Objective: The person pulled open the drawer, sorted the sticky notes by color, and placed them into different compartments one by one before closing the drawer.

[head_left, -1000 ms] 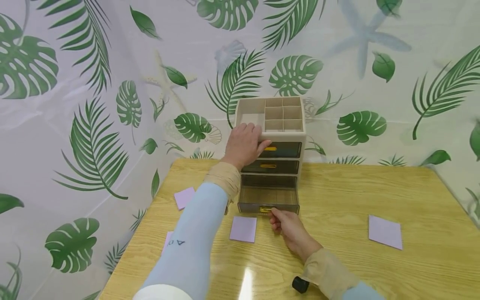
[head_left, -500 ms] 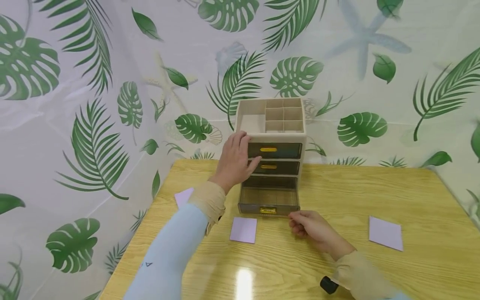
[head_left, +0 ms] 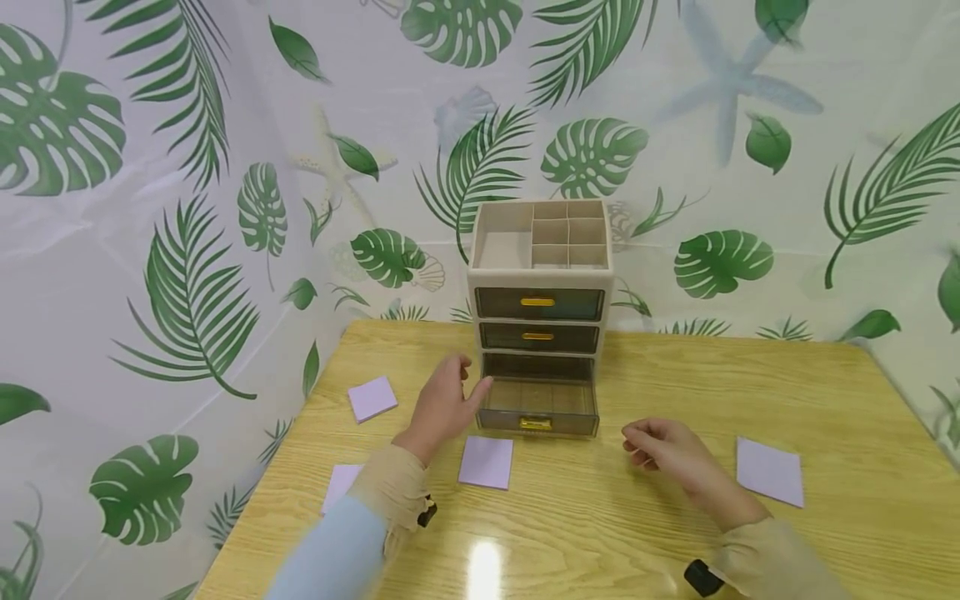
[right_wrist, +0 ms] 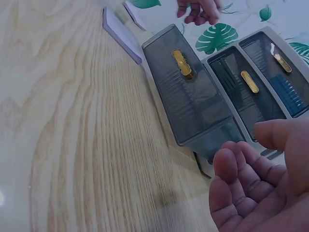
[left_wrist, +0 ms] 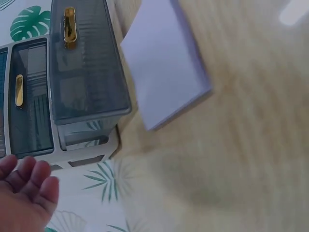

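A cream drawer organizer (head_left: 545,275) stands at the back of the table, its top split into compartments. The bottom drawer (head_left: 537,422), smoky and see-through with a gold handle, is pulled out; inside, no items show. Both the top drawer (head_left: 539,304) and the middle drawer (head_left: 538,337) are closed. My left hand (head_left: 444,400) hovers beside the organizer's left side, fingers loosely bent and holding nothing. To the right of the pulled-out drawer, my right hand (head_left: 671,454) is in the air with loosely curled fingers, apart from it and also holding nothing.
A lilac sticky-note pad (head_left: 486,462) lies in front of the organizer. Two more pads (head_left: 372,399) are at the left, one partly behind the left sleeve. Another lilac pad (head_left: 769,472) lies at the right. A leaf-patterned cloth (head_left: 675,167) hangs behind the wooden table (head_left: 600,533).
My left hand has come off the organizer's top and moved down to its left. My right hand has left the bottom drawer's handle and moved right. The drawer has stayed pulled out.
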`<action>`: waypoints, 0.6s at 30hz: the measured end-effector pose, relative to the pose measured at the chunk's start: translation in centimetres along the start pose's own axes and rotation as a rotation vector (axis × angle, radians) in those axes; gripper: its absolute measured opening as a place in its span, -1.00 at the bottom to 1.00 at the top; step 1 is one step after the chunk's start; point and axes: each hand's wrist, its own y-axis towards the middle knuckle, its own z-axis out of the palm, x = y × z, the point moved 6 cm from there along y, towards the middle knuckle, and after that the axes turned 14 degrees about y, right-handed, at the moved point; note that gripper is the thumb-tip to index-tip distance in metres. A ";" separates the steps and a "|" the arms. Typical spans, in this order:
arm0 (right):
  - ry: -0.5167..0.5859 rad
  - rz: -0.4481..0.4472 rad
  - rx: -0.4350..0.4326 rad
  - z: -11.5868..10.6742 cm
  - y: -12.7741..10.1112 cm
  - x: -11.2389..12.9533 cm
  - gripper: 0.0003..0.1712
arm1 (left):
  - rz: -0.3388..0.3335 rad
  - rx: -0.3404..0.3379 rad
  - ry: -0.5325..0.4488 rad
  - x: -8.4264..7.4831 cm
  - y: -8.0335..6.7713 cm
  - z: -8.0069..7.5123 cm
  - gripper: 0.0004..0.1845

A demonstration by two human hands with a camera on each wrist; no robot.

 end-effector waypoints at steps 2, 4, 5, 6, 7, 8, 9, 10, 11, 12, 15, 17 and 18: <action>-0.021 -0.032 -0.015 -0.1 0.0 0.1 -0.41 | -0.064 0.045 -0.068 0.6 -1.0 0.6 -0.49; -0.059 -0.069 -0.035 -0.2 0.0 0.3 -0.42 | -0.121 0.082 -0.149 1.0 -1.9 1.0 -0.50; -0.086 -0.090 -0.048 -0.2 0.0 0.5 -0.42 | -0.144 0.097 -0.181 1.1 -2.2 1.2 -0.51; -0.121 -0.109 -0.065 -0.3 0.0 0.6 -0.43 | -0.161 0.110 -0.214 1.1 -2.5 1.4 -0.50; -0.159 -0.128 -0.083 -0.5 0.0 0.8 -0.44 | -0.176 0.121 -0.241 1.2 -2.8 1.6 -0.50; -0.199 -0.142 -0.102 -0.6 -0.1 1.0 -0.46 | -0.185 0.130 -0.263 1.3 -3.0 1.8 -0.50; -0.241 -0.153 -0.118 -0.8 -0.2 1.2 -0.47 | -0.194 0.138 -0.279 1.3 -3.1 2.0 -0.50; -0.278 -0.166 -0.133 -1.1 -0.3 1.3 -0.48 | -0.203 0.145 -0.293 1.3 -3.3 2.2 -0.49; -0.308 -0.171 -0.144 -1.4 -0.4 1.4 -0.49 | -0.209 0.147 -0.300 1.4 -3.4 2.4 -0.50; -0.334 -0.170 -0.155 -1.8 -0.6 1.4 -0.48 | -0.215 0.146 -0.308 1.4 -3.5 2.5 -0.51; -0.388 -0.174 -0.177 -3.2 -1.4 1.4 -0.45 | -0.231 0.127 -0.310 1.4 -3.8 2.8 -0.58; -0.416 -0.163 -0.196 -4.4 -2.1 1.2 -0.39 | -0.235 0.108 -0.307 1.3 -3.9 2.9 -0.64; -0.435 -0.157 -0.204 -5.1 -2.4 1.0 -0.36 | -0.235 0.098 -0.304 1.3 -3.9 2.9 -0.66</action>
